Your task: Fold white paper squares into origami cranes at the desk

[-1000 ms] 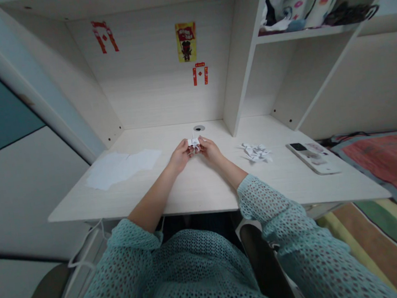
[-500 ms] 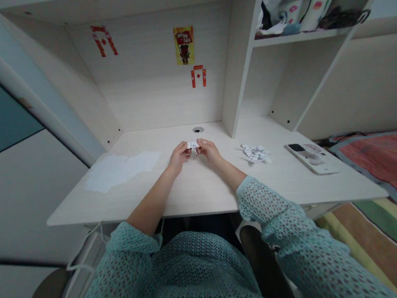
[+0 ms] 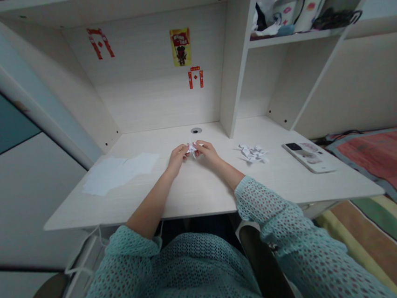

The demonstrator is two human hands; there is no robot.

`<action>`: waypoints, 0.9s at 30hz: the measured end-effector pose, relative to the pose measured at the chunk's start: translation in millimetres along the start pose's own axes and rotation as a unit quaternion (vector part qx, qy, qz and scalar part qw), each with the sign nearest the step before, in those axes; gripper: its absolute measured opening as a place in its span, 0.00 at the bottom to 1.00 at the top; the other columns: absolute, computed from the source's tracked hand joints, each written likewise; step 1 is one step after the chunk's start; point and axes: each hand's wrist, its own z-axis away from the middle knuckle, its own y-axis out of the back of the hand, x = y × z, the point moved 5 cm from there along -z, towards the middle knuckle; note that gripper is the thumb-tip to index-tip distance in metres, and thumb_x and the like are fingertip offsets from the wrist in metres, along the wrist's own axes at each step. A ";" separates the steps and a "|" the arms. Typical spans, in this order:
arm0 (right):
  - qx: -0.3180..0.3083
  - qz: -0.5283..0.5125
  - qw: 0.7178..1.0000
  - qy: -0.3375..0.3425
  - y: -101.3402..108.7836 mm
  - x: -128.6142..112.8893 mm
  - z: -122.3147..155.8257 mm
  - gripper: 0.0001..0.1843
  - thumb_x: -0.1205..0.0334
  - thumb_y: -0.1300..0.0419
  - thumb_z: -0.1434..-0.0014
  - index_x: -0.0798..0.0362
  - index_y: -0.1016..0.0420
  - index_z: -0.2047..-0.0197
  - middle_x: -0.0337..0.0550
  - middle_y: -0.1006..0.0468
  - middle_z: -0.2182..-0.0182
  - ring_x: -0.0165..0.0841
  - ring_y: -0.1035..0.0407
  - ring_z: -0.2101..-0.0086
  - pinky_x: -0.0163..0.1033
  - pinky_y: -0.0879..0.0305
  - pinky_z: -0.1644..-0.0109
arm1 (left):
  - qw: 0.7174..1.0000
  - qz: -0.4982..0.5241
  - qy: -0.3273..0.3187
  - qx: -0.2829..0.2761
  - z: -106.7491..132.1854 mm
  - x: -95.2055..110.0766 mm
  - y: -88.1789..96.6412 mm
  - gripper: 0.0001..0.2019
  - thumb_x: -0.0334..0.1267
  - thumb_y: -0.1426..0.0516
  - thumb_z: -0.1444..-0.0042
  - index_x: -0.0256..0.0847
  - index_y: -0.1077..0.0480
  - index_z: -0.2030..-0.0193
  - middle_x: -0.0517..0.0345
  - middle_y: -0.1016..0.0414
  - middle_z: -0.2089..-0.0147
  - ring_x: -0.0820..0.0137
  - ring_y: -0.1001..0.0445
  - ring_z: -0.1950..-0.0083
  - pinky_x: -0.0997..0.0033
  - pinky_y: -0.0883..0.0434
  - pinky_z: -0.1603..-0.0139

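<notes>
Both hands are pinching the same tiny bit of folded white paper (image 3: 191,147), left hand (image 3: 177,158) on one side, right hand (image 3: 208,151) on the other, with the fingertips close together. It sits out over the back half of the worktop (image 3: 199,193), just in front of the round cable hole (image 3: 196,131). Fingers cover chunks of it, so I can't tell you the exact shape (looks spiky, for what it's worth). Forearms reach forward and angle in toward each other, teal knit sleeves pushed up around the elbows.

Off to the left are some loose white sheets (image 3: 118,174), overlapping and lying flat. Right of the right hand there's a little heap of folded white paper pieces (image 3: 253,153), all pointy bits, and past that a phone (image 3: 308,158) with its camera side up.

Behind the hands is the back panel (image 3: 150,88) with red paper-cut style stickers and a yellow one. An upright divider (image 3: 238,70) splits off the right-hand section, and on the shelf (image 3: 300,38) up there are two pale mugs (image 3: 307,11) with prints on them. Slim things poke up behind or out of the right one, too blurry to name. Far right: a red cover with a grey edge (image 3: 371,160) over striped bedding (image 3: 377,223).
</notes>
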 end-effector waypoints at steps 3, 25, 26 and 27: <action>-0.007 -0.056 0.998 -0.009 -0.7 4.4 -1.0 0.19 0.44 0.40 0.51 0.52 0.34 0.78 0.35 0.36 0.82 0.28 0.41 0.78 0.34 0.43 0.71 | 0.999 0.049 0.006 -0.006 0.3 -0.6 -1.0 0.14 0.49 0.42 0.52 0.39 0.35 0.73 0.62 0.36 0.74 0.77 0.36 0.72 0.78 0.40 0.73; 0.052 0.351 0.917 0.184 9.7 -22.7 9.9 0.19 0.61 0.54 0.38 0.48 0.30 0.48 0.46 0.28 0.56 0.36 0.35 0.56 0.41 0.39 0.51 | 0.993 0.072 0.066 0.061 -2.3 -13.6 4.5 0.18 0.53 0.39 0.57 0.38 0.33 0.76 0.60 0.36 0.77 0.77 0.39 0.76 0.76 0.45 0.77; 0.038 0.370 0.907 0.196 8.3 -24.4 11.0 0.20 0.63 0.55 0.38 0.48 0.32 0.46 0.46 0.28 0.55 0.37 0.36 0.54 0.42 0.39 0.50 | 0.993 0.069 0.065 0.068 -2.5 -14.9 5.6 0.18 0.53 0.39 0.57 0.38 0.33 0.75 0.60 0.36 0.76 0.77 0.39 0.76 0.76 0.45 0.77; 0.028 0.387 0.899 0.204 7.5 -25.4 11.9 0.22 0.65 0.55 0.39 0.48 0.33 0.44 0.46 0.29 0.53 0.37 0.36 0.53 0.43 0.40 0.48 | 0.993 0.067 0.064 0.075 -2.8 -16.1 6.8 0.18 0.54 0.40 0.57 0.38 0.33 0.75 0.60 0.36 0.76 0.77 0.39 0.76 0.76 0.45 0.77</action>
